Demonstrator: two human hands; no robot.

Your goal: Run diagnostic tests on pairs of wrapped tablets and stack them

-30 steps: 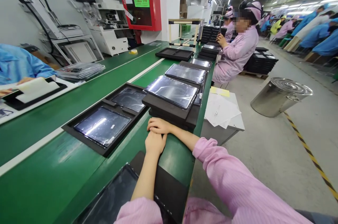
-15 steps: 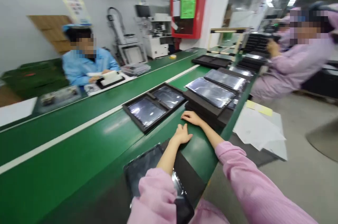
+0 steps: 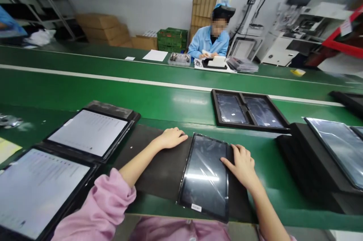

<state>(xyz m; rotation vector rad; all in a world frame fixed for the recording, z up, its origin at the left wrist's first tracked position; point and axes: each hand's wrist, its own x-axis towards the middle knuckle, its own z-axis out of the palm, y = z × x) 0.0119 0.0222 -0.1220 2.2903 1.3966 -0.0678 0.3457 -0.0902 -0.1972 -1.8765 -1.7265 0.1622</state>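
Note:
A dark tablet screen [image 3: 205, 176] in clear film, with a small white label near its lower edge, lies on a black mat [image 3: 159, 165] in front of me. My right hand [image 3: 241, 165] is at its right edge, thumb over the glass and fingers spread beside it. Flat on the mat, just left of the screen's top corner, rests my left hand [image 3: 172, 138], fingers stretched out and holding nothing. To the left are two lit tablets, one farther back [image 3: 87, 131] and one nearer [image 3: 42, 192], both showing white screens.
A black tray [image 3: 246, 123] holding two film-covered screens sits on the green belt [image 3: 176, 104]. Stacked black foam trays [image 3: 306, 165] with more screens stand at right. Across the belt, a person in blue [image 3: 210, 42] works beside a stack of sheets [image 3: 244, 64].
My view has swung left, bringing the lit tablets into sight. My hands have drawn back from the belt near the stacked trays and moved apart; the right now touches the screen on the mat.

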